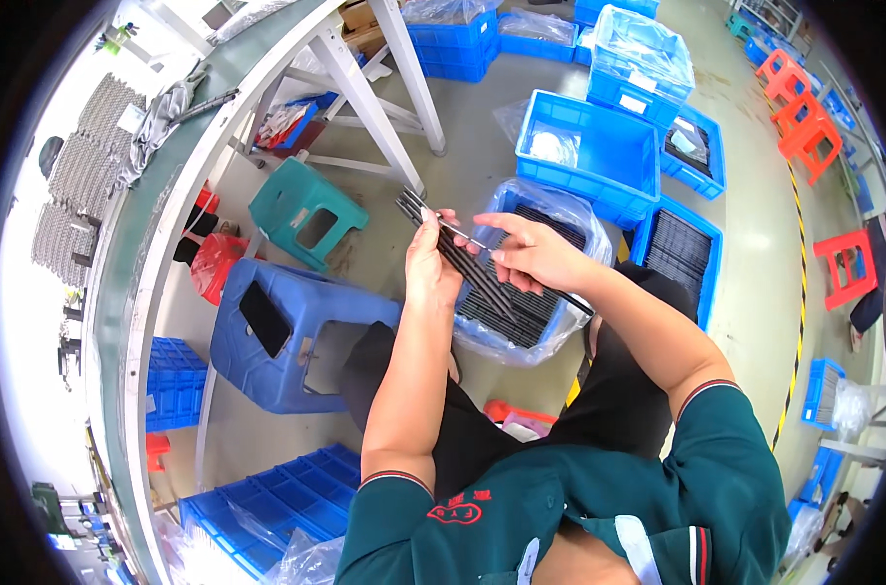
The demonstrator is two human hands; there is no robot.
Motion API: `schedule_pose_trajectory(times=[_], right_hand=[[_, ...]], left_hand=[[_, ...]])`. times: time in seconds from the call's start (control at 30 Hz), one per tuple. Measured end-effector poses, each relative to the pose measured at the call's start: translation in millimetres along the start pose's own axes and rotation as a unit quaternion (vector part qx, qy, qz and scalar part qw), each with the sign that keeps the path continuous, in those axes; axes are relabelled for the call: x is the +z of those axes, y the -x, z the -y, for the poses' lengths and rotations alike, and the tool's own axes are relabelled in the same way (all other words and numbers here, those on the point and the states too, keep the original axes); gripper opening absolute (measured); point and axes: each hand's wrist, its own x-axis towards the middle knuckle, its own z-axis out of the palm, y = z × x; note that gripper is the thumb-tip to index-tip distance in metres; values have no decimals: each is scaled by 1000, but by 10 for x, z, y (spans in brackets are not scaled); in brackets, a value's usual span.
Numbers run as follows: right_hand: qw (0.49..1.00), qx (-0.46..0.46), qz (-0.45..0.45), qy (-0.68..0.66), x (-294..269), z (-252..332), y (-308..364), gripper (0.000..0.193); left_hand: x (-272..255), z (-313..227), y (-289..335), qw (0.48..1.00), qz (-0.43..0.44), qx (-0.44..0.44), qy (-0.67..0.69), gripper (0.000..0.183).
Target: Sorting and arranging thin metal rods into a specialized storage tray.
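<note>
My left hand (431, 261) is closed around a small bundle of slim black rods (477, 278), which slant down to the right. My right hand (540, 255) pinches one thin rod (467, 235) with a shiny section, held across the upper side of the bundle. Its index finger stretches along that rod, and a dark end sticks out below the palm. Beneath both hands stands a blue crate lined with clear plastic (560, 336), filled with rows of similar black rods (526, 327).
A blue stool (238, 356) carries a black phone (264, 319) at my left, beside a green stool (296, 200). A long workbench (136, 292) runs along the left. Blue crates (599, 146) stand ahead and right; red stools (846, 268) line the far right.
</note>
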Motion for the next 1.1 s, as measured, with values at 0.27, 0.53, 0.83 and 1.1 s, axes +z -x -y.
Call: schedule_pose_trajectory(times=[0.27,0.53,0.83,1.1], right_hand=[[999,-5,-42,-25,43,-18,-45,51],[983,16,-85,-162,-28,-82,-245,55],[992,58,-95,-53,-312,-147,-410,31],[947,-59,-310,-67,-527,-379,-735,30]], left_hand=[[134,139,55,1000,-6,-3,-27,28],[156,330,59,994,57,-81,-50,33],[112,315,58,984,-41,-107,-135,29],[212,255,227,948,107,-244,-172,32]])
